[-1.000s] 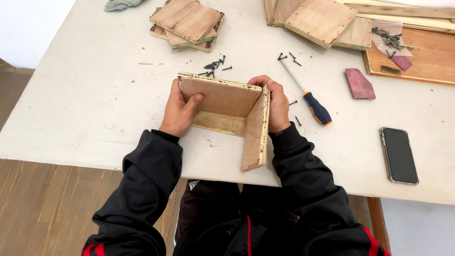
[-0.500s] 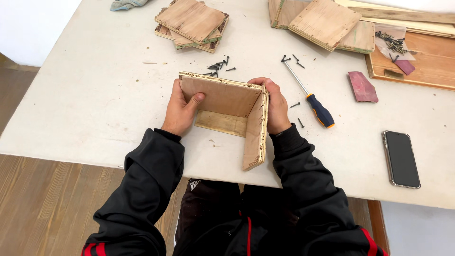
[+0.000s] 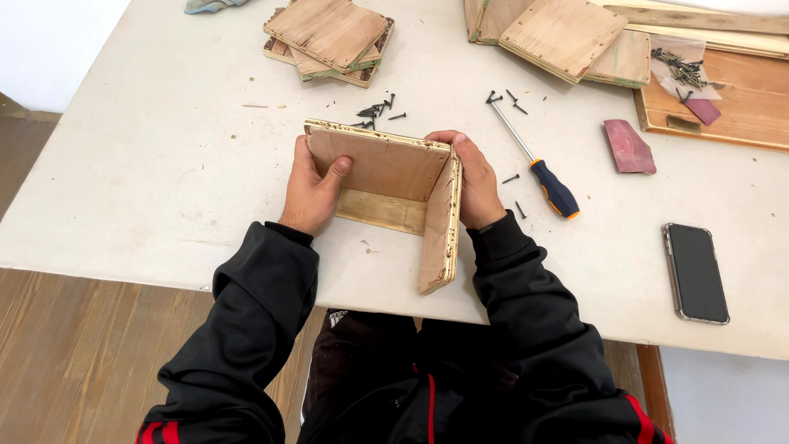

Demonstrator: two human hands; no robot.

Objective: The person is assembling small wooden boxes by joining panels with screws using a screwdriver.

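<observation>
The left hand and right hand grip the plywood corner, fingers pressed flat; squeezing evenly should keep the joint square.

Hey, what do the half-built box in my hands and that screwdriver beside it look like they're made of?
Half-built box: probably plywood, unfinished and matte; layered plies show along the panel edges. Left hand and right hand hold it. Screwdriver: shiny metal shaft, seemingly steel; dark blue and orange handle, likely plastic or rubber.
</observation>
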